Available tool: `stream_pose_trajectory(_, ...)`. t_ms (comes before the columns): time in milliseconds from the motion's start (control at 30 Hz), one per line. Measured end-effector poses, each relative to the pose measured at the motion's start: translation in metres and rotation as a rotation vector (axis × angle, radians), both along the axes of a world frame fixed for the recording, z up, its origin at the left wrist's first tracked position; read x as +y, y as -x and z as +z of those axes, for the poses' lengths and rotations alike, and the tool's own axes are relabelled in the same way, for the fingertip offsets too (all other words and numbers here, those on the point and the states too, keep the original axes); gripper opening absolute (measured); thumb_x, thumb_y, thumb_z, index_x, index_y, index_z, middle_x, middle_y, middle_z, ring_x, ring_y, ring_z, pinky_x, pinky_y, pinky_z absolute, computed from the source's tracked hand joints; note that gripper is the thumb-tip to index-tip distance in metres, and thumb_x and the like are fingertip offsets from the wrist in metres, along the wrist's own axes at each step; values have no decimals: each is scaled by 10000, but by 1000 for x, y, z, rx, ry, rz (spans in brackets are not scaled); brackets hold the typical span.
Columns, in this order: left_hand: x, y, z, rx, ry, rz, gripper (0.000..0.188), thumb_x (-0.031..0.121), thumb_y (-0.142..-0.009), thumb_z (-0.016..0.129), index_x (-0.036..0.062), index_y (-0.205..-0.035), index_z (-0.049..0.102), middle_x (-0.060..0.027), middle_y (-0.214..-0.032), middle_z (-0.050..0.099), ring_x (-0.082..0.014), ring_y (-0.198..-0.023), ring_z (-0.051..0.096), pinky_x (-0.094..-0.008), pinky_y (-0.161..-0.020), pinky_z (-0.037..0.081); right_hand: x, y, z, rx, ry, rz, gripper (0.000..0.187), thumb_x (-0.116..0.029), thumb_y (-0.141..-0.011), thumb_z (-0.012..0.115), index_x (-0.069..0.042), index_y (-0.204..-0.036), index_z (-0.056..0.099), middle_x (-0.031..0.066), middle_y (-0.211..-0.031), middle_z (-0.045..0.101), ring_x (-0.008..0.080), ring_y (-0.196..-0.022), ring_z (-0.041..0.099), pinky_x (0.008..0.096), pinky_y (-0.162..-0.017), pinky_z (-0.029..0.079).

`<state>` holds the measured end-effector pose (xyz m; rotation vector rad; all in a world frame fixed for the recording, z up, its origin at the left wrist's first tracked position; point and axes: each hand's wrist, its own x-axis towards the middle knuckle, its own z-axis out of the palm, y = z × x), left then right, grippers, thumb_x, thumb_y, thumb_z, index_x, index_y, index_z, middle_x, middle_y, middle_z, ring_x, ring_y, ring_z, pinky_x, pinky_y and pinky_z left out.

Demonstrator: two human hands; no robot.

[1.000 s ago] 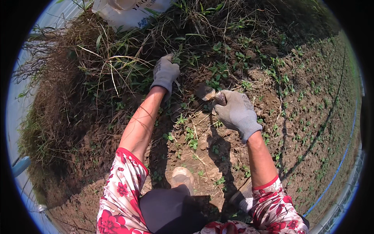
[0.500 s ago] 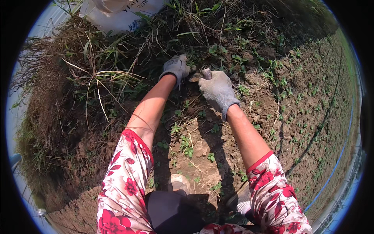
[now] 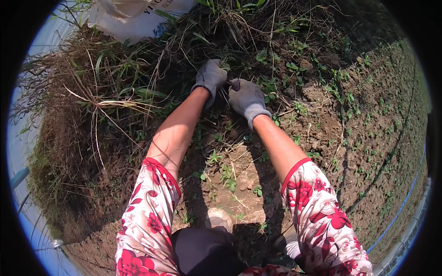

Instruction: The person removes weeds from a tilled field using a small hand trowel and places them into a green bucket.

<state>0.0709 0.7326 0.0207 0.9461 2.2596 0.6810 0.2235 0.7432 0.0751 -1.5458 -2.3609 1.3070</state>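
My left hand, in a grey knit glove, is curled closed at the edge of the weeds. Its fingertips point down and what they grip, likely stems, is hidden. Close beside it on the right, my right hand wears a matching glove and is wrapped round a short tool handle, whose dark butt end shows above the thumb. The tool's working end is out of sight, so its kind cannot be told. Small green seedlings grow in the soil just right of this hand.
A white sack lies on the grass at the upper left. Long dry grass stalks spread left of my arm. Crumbly brown soil with low sprouts runs right, toward a blue line. My shoe is below.
My right hand has moved slightly left and up, closer to the left hand, and the tool in it has turned. My left hand stays nearly in place. The view has shifted a little.
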Motion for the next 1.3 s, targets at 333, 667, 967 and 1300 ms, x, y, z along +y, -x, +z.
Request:
stream_pose_trajectory(333, 1, 51, 99, -534, -588, 165, 187, 107, -883, 647, -10, -1029, 642, -33, -878, 669, -81, -741, 569, -229, -678, 465, -1, -40, 27, -78, 12, 67, 258, -286, -820, 598, -101, -983, 674, 136, -885, 695, 299, -850, 667, 380, -770, 515)
stream_pose_trajectory(667, -33, 45, 194, 605, -407, 83, 329, 155, -775, 571, 59, -1084, 634, -199, -959, 676, -361, -893, 658, -422, -782, 528, -22, -103, 78, 70, 34, -93, 231, -273, -827, 629, -63, -915, 665, 89, -710, 663, 188, -672, 654, 335, -670, 493)
stream_pose_trajectory(967, -65, 40, 68, 132, 302, -150, 596, 490, -808, 648, 120, -1268, 566, -178, -1249, 594, -356, -1161, 557, -399, -975, 443, -43, -43, 125, -160, 29, 256, 285, -262, -814, 551, -107, -1015, 680, 178, -969, 673, 349, -939, 645, 413, -817, 508)
stream_pose_trajectory(1300, -50, 16, 47, 374, 299, -415, 356, 314, -787, 644, 108, -1074, 597, -146, -1083, 654, -340, -1050, 608, -455, -871, 477, -32, 1, 91, -198, 20, 168, 277, -224, -820, 552, -89, -1025, 680, 213, -983, 662, 358, -959, 640, 405, -837, 505)
